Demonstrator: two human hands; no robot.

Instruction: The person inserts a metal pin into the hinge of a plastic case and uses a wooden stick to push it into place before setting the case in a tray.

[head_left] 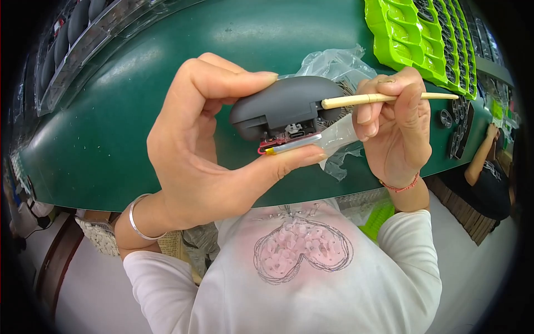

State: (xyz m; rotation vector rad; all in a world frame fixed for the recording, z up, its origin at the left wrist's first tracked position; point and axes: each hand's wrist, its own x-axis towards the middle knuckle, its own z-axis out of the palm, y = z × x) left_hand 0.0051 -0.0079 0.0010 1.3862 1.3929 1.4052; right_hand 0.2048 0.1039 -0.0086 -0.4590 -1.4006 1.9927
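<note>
White shirt [311, 278] with a beaded pink heart fills the lower view, nearest the lens. Left hand [194, 150], silver bangle at the wrist, is closed around a dark grey housing [283, 103]: fingertips on its top, thumb underneath against a thin silver battery [292, 145] and exposed circuit board. Housing held in the air above the green counter [111, 128]. Right hand [395, 128] is curled shut on a wooden stick [384, 98], its blunt end touching the housing's right edge. Clear plastic bag [336, 64] lies behind on the counter. Bright green trays [411, 36] sit far right.
</note>
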